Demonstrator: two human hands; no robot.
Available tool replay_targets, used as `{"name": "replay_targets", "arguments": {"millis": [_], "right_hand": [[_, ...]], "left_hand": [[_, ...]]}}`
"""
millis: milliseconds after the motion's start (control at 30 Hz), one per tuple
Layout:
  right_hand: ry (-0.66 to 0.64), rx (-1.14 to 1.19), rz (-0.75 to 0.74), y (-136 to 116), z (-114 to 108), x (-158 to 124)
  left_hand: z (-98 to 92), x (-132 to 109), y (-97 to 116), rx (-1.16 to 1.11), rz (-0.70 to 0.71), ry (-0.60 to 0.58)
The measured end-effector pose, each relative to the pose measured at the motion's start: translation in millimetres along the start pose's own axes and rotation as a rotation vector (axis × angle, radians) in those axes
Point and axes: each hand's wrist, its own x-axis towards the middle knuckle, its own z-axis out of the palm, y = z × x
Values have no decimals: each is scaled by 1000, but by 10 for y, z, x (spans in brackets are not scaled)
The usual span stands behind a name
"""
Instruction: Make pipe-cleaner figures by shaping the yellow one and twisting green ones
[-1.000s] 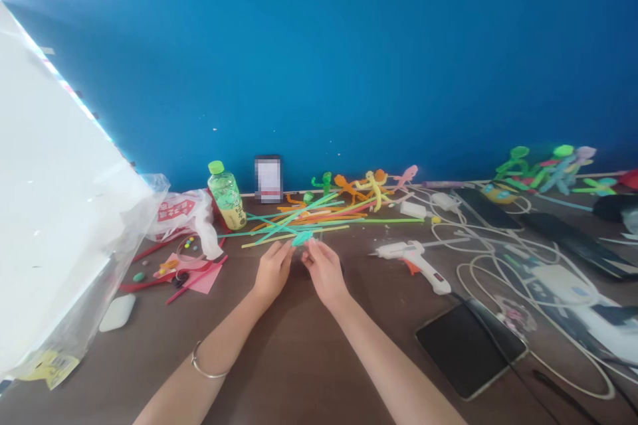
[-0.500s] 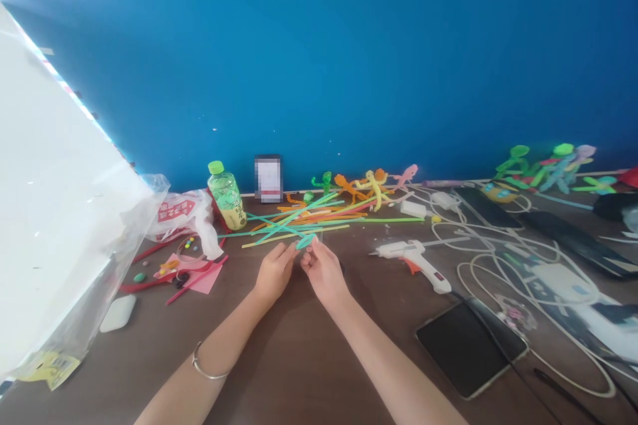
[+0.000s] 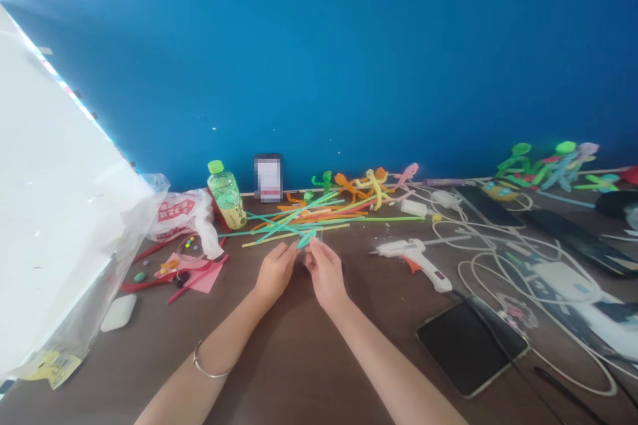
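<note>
A teal pipe cleaner (image 3: pixel 306 239), bent into a small loop, is pinched between my two hands over the middle of the table. My left hand (image 3: pixel 276 272) has its thumb and finger closed on its near end. My right hand (image 3: pixel 325 273) grips its other side with curled fingers. Just beyond my fingertips lies a pile of loose pipe cleaners (image 3: pixel 279 227) in teal, yellow, orange and red. How the fingers press on the loop underneath is hidden.
Right of my hands lie a white glue gun (image 3: pixel 416 260), a dark tablet (image 3: pixel 471 346) and tangled white cables (image 3: pixel 478 272). Pipe-cleaner figures (image 3: pixel 376 187) stand along the blue wall. At left are a green-capped bottle (image 3: pixel 229 199), a plastic bag (image 3: pixel 182 216) and a white case (image 3: pixel 118 313).
My right hand has turned slightly and its fingers sit straighter on the teal loop. The loop shows a little more open. My left hand is nearly unmoved.
</note>
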Motion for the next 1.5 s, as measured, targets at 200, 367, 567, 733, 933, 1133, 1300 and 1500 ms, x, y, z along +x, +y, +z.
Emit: {"name": "replay_targets", "arguments": {"millis": [200,367,567,733,933,1133,1300,1500], "right_hand": [[-42,4,-7,18,-2,2],[11,-160,-117,11,-75,52],[-155,-184,-107,-38,-133,135],[-207,-173,-88,-34,-163,166],[-331,-59,-40,-56,-157,172],[-336,-187,-8,-43,-164,158],[-219,-144,-10,-17,-205,193],[-135,-98,-46,39,-245,237]], "left_hand": [[-12,6,8,-46,-26,1],[-25,21,20,-83,-63,-13],[-37,42,53,-194,-106,-91],[-50,53,105,-321,-225,-234],[-18,58,102,-959,-599,-316],[-38,98,163,-1550,-790,-441],[-86,148,161,-1670,-870,-261],[-161,189,43,-1734,-913,-94]]}}
